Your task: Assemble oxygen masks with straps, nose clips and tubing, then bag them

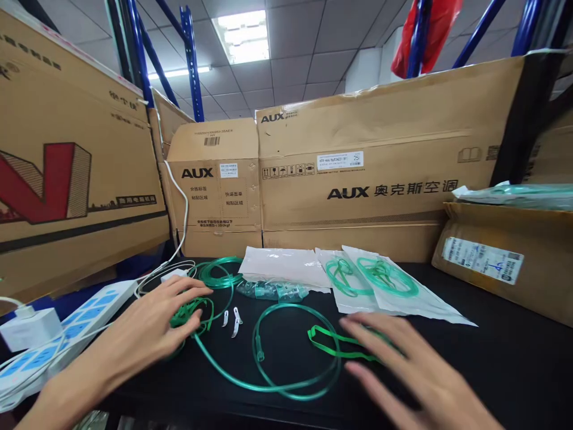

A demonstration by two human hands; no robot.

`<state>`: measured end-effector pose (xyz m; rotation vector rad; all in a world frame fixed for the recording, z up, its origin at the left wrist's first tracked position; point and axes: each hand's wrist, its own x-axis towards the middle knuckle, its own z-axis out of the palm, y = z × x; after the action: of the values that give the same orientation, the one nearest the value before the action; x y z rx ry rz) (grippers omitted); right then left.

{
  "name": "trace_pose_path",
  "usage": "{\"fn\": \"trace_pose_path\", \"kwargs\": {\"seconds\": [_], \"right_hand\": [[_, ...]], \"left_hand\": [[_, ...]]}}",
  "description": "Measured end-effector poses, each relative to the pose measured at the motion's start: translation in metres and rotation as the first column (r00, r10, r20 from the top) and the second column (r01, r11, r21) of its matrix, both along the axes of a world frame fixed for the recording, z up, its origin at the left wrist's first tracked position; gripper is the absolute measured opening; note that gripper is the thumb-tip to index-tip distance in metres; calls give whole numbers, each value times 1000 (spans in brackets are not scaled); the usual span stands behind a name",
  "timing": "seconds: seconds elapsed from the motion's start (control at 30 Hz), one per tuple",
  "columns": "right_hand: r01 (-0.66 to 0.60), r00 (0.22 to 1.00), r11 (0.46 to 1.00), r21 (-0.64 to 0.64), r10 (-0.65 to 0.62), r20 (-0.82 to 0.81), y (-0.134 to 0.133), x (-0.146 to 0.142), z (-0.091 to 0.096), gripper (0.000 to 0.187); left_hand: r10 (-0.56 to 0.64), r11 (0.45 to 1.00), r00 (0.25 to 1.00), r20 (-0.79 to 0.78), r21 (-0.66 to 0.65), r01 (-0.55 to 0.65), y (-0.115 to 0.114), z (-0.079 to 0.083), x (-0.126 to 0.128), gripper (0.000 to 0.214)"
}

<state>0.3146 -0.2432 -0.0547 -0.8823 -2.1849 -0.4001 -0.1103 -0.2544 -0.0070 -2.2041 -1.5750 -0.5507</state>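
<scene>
My left hand (159,316) lies over the black table (514,352), fingers spread, resting on a bunch of green elastic band (190,310) and tubing. My right hand (403,364) hovers low with fingers stretched flat, its fingertips over a bright green strap (331,343). Between the hands a loop of clear green tubing (290,352) curls on the table. Two small white clips (233,319) lie beside my left fingertips. Another coil of green tubing (219,272) sits just behind my left hand.
Sealed packets with green tubing (380,283) and a white pouch (282,263) lie at the back. A clear bag of green parts (273,291) sits before them. AUX cardboard boxes (380,173) wall the rear. A white power strip (67,331) lies left; a brown box (505,257) stands right.
</scene>
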Motion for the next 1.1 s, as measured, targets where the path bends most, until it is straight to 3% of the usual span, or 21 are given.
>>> {"fn": "trace_pose_path", "kwargs": {"seconds": [0.07,0.13,0.27,0.37,0.5,0.67,0.8,0.9,1.0,1.1], "right_hand": [[-150,981,989,-3,149,124,-7,-25,1,37],[-201,965,979,-15,201,166,-7,-47,-3,33],[-192,966,980,-47,197,165,3,-64,-17,28],[-187,962,974,-126,207,178,6,-62,-20,15],[-177,960,968,-175,210,186,3,-62,-14,16],[-160,952,951,-265,219,212,1,-68,-9,22],[-178,955,940,-292,236,179,-1,-69,-9,21],[-187,955,936,-299,244,167,-4,-67,-9,20],[-175,956,939,-295,233,176,-9,-62,-9,21],[-167,960,941,-295,223,167,-13,-57,-13,21]], "left_hand": [[-4,1000,1000,-10,-30,3,4,0,-11,37],[-2,994,999,-36,-112,-2,10,2,-12,39],[-44,949,994,-97,-314,12,24,6,3,31],[-76,938,994,-85,-343,42,33,4,14,20],[-98,937,993,-66,-343,70,41,-2,19,15],[-13,974,999,-42,-226,3,50,6,12,22],[69,995,998,-5,-71,-69,49,33,9,25],[75,994,997,20,75,-76,36,59,23,27],[-3,974,999,50,227,-8,17,73,54,25],[-234,949,970,66,233,213,3,64,100,14]]}}
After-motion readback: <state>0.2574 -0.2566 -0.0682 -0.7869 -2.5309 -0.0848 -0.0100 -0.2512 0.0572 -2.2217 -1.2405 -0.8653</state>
